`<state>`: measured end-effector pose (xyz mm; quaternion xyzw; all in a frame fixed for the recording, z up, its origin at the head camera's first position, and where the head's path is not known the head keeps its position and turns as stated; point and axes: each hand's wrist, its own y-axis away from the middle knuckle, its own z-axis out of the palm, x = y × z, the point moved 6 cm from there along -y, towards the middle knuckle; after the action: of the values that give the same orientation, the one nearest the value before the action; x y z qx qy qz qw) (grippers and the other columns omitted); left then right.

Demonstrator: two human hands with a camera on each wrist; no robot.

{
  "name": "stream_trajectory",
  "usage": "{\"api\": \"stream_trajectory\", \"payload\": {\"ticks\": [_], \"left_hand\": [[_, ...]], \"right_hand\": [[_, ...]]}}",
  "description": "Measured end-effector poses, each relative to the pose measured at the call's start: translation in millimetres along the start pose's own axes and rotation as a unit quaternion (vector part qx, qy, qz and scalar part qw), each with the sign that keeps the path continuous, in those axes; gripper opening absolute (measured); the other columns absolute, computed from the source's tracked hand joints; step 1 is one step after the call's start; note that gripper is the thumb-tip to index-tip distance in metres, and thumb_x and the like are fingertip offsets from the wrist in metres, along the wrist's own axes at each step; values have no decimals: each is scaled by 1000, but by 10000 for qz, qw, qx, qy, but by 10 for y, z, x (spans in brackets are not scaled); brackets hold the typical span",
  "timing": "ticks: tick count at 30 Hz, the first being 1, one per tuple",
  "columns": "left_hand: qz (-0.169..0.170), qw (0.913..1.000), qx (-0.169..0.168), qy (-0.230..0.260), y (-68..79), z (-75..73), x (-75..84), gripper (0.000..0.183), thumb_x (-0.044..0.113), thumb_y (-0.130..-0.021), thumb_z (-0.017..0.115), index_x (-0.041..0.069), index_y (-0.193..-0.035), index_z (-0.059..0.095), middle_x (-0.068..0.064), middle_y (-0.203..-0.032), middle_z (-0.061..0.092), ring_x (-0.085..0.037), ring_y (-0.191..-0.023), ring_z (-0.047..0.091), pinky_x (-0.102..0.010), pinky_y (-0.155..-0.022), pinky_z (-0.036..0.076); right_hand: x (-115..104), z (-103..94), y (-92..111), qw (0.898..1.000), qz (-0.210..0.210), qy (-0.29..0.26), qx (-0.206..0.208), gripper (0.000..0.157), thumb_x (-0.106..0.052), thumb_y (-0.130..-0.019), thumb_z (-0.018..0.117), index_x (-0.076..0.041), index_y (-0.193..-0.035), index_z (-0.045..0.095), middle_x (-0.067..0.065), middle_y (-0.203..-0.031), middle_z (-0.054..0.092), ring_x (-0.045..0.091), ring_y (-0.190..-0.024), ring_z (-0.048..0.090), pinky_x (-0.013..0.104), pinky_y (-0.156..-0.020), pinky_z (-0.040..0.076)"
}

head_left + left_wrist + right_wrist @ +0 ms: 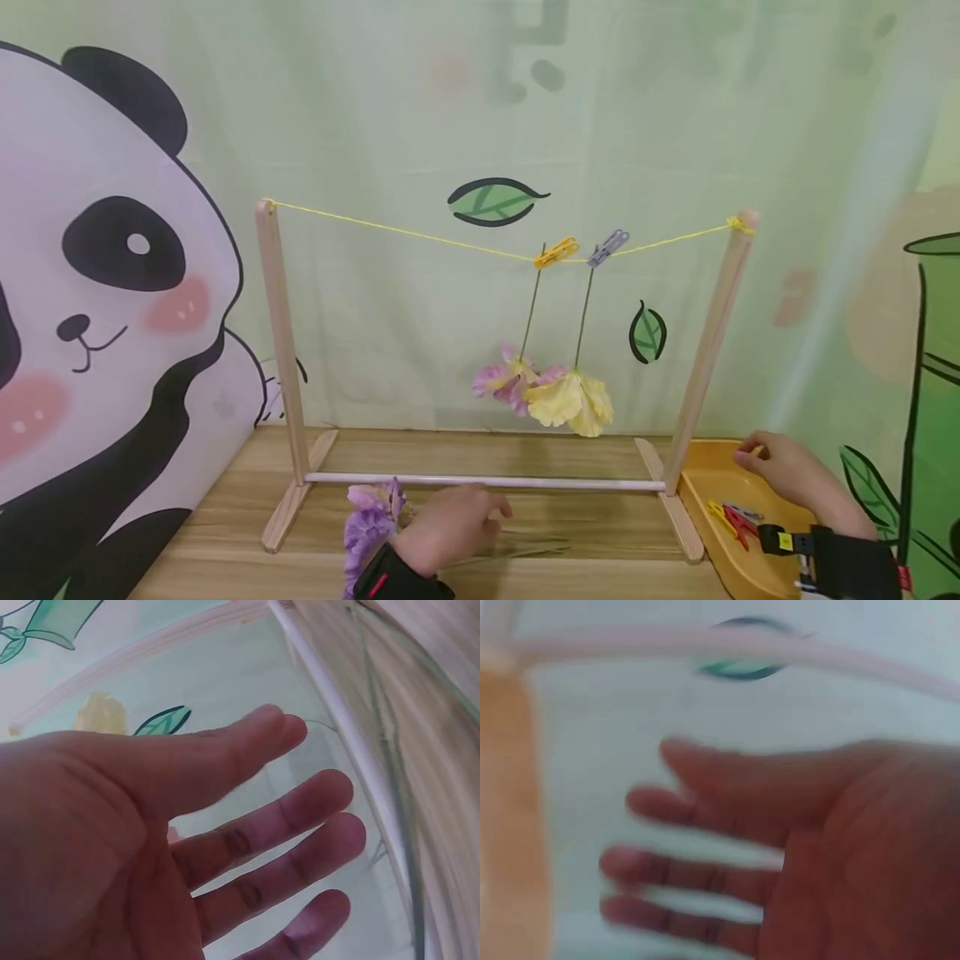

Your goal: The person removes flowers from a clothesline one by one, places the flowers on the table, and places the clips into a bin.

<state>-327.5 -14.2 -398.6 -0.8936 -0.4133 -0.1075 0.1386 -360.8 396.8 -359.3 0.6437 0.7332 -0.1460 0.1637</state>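
Note:
My left hand [453, 525] hovers over flower stems [528, 546] on the table, its fingers relaxed and holding nothing. Purple flower heads [367, 533] lie just left of it, partly behind the wrist strap. My right hand [783, 471] is above the far part of a yellow tray [701, 454]; its loosely extended fingers are bare in the right wrist view. Several clothespins [735, 521], yellow, red and grey, lie in that tray. On the yellow string [420, 233], an orange clothespin [557, 252] holds a pink flower [506, 383] and a grey clothespin [607, 248] holds a yellow flower [573, 400], both upside down.
The string runs between two wooden posts, the left post [281, 333] and the right post [708, 350]. A white rod [480, 481] joins them low down, above the wooden table [217, 533]. Behind hangs a green cloth backdrop [375, 100] with a printed panda [97, 275].

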Motion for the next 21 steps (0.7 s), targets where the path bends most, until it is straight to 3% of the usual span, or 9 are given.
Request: {"api": "stream_trajectory", "payload": {"ticks": [3,7,11,15,21], "left_hand": [[-79,9998,-35,198,20,-32,11,20,10,-97,73,18,-115,77,1,-103,74,-13,-90,69,-31,-78,55],[-85,9986,191,493,29,-75,45,23,9,-102,67,23,-119,74,6,-99,67,-8,-82,61,-26,-72,50],[18,9927,964,727,14,-151,85,21,8,-106,61,24,-115,71,5,-103,64,-9,-84,60,-27,-74,50],[9,9795,1647,1162,-5,-205,85,21,6,-107,58,24,-114,69,3,-112,64,-13,-94,63,-29,-81,53],[-117,9573,2441,1545,-52,-317,36,21,9,-108,56,21,-121,67,1,-120,61,-12,-91,58,-29,-81,51]], "right_hand": [[-288,-88,72,9990,-435,-128,55,42,-32,-109,56,7,-120,64,12,-102,66,25,-89,61,42,-74,54],[-550,-105,138,9979,-620,-152,132,38,-31,-110,54,2,-124,66,6,-104,67,22,-91,61,39,-73,52],[-743,-84,175,9938,-923,-240,569,34,-28,-110,56,1,-124,68,3,-101,69,20,-90,61,35,-72,52],[-913,-77,181,9838,-1264,-576,1134,32,-26,-110,55,-2,-128,67,7,-106,69,20,-93,62,30,-76,53],[-1156,-69,147,9588,-1689,-1246,1914,29,-21,-110,55,-5,-133,66,11,-116,68,13,-95,59,21,-80,49]]}}
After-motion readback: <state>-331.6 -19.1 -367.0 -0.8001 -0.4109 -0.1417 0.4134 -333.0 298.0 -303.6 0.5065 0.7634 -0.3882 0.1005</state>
